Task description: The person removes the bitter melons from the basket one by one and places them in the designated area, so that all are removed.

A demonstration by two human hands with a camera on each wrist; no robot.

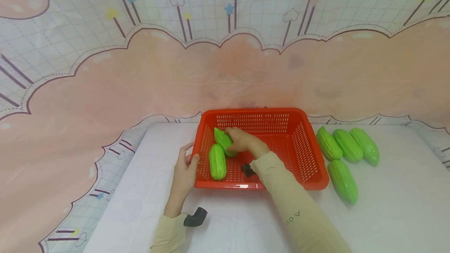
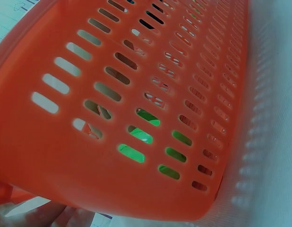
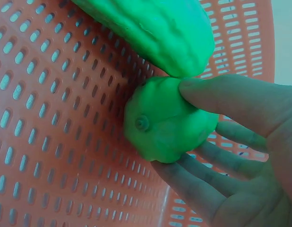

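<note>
Inside the red basket (image 1: 246,186), my right hand (image 1: 242,140) holds a green, ribbed bitter melon (image 1: 223,140). The right wrist view shows the thumb on top of this bitter melon (image 3: 160,123) and the fingers curled along its other side. Another bitter melon (image 1: 218,162) lies right beside it, on the basket's left floor. My left hand (image 1: 185,169) grips the basket's left side at the rim. In the left wrist view, the slotted basket wall (image 2: 150,189) fills most of the picture, with green showing through its slots and part of the hand at the lower left.
Right of the basket, three bitter melons (image 1: 348,145) lie side by side, and one more bitter melon (image 1: 343,182) lies nearer me. A white cloth covers the table (image 1: 133,206). Behind it hangs a patterned curtain (image 1: 225,73). Black wrist cameras (image 1: 195,218) sit at both cuffs.
</note>
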